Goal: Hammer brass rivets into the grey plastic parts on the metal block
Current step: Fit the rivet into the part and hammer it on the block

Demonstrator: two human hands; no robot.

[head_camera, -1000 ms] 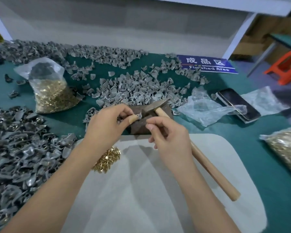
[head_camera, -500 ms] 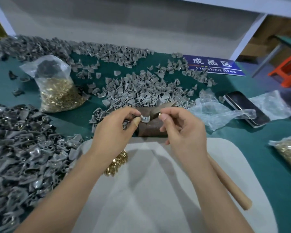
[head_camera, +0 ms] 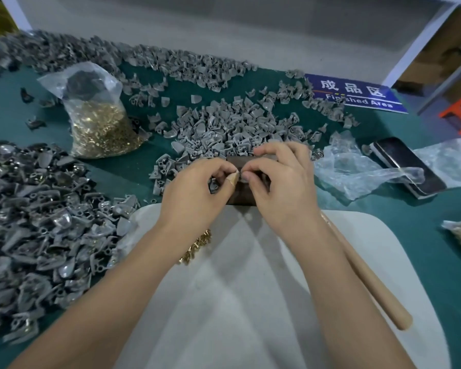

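I judge step as rivet seating, not hammering yet. My left hand (head_camera: pixel 197 187) and right hand (head_camera: pixel 280 177) both pinch small grey part (head_camera: pixel 241 174) over metal block (head_camera: pixel 246 199) (rivet itself too small to tell). Next: right hand must free itself, take hammer handle (head_camera: pixel 367 278) under right forearm. Grey-part piles (head_camera: pixel 224 129) crowd block's far and left edges; pale mat (head_camera: pixel 224 302) nearer me offers swing room.

Both hands meet over dark metal block (head_camera: pixel 244 197) at centre. Left hand (head_camera: pixel 197 193) & right hand (head_camera: pixel 280 182) pinch small grey part (head_camera: pixel 240 174) between fingertips. Hammer handle (head_camera: pixel 370 278) lies under right forearm on white pad (head_camera: pixel 250 302). Loose brass rivets (head_camera: pixel 196 249) by left wrist. Grey parts pile (head_camera: pixel 224 129) far side, green worktop (head_camera: pixel 423 235); rivet bag (head_camera: pixel 99 123) far left.
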